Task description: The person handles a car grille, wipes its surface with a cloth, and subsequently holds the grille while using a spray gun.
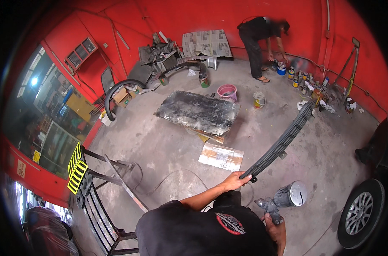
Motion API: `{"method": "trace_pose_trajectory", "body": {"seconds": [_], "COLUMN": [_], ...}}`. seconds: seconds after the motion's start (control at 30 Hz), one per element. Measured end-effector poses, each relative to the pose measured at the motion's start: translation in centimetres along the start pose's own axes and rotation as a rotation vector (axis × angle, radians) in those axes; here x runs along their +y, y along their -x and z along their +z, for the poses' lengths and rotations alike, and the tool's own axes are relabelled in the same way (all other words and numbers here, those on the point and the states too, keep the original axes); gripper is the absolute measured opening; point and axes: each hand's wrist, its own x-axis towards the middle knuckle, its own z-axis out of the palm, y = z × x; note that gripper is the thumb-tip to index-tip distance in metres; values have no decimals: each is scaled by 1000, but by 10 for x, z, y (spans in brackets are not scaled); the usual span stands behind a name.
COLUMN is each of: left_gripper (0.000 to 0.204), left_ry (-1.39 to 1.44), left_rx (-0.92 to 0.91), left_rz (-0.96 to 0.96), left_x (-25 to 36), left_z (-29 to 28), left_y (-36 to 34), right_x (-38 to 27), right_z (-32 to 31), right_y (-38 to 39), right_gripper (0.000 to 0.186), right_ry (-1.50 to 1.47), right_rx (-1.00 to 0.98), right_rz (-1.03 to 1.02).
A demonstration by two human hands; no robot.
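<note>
My left hand, out in front of me, is closed on the lower end of a long, slightly curved, dark grey slatted plastic panel, which angles up and to the right. Low at the right, my right hand grips the handle of a spray gun whose large silver cup sticks out to the right. A hose runs along the floor near me. A black slatted part and two yellow-and-black striped pieces rest at a metal stand on my left.
A worn dark board, flattened cardboard, pink basin and bucket are on the floor ahead. A person bends over several paint cans by the red wall. A wheel stands at right.
</note>
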Motion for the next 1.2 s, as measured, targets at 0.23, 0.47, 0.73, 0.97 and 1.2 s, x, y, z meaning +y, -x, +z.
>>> {"method": "trace_pose_trajectory", "body": {"seconds": [0.23,0.47,0.73,0.97,1.2], "left_gripper": [34,40,39,40,36], "left_ry": [-38,-45,-9,45,80], "left_rx": [11,34,40,66,44], "left_rz": [-12,18,-38,-22,-41], "left_x": [-5,-25,-19,-26,-25], "left_z": [6,14,18,23,25], "left_y": [9,5,14,10,7], "right_x": [1,7,7,6,13], "right_z": [-4,-8,-17,-22,-27], "right_y": [7,12,12,11,5], "right_gripper": [35,37,38,37,34], "right_ry": [16,-23,22,18,51], "right_rx": [-20,-21,-60,-79,-54], "right_rz": [1,22,17,31,-28]}}
